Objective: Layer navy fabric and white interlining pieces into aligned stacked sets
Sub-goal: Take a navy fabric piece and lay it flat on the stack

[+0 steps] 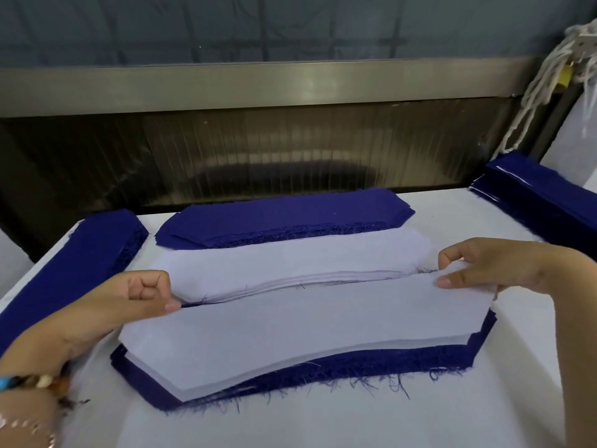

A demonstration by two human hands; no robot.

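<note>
Both far corners of thin white curved interlining piece, centre frame, pinched by curled fingers of left hand and right hand, atop frayed navy fabric stack; risks skewing or creasing if released unevenly.

Light is bright, even and diffuse, falling from above. The white table and the top white interlining piece come close to washing out, with little weave showing. Shadows are soft and faint, 1 under the left hand and 1 under the right hand. A pale glare patch sits on the metal rail beyond the table's far edge, and the dark ribbed panel below it carries a dim sheen. Wide-angle distortion bows the rail and splays the table's side edges. The ropes past the far right corner and the bracelets at the near left corner are blurred.
</note>
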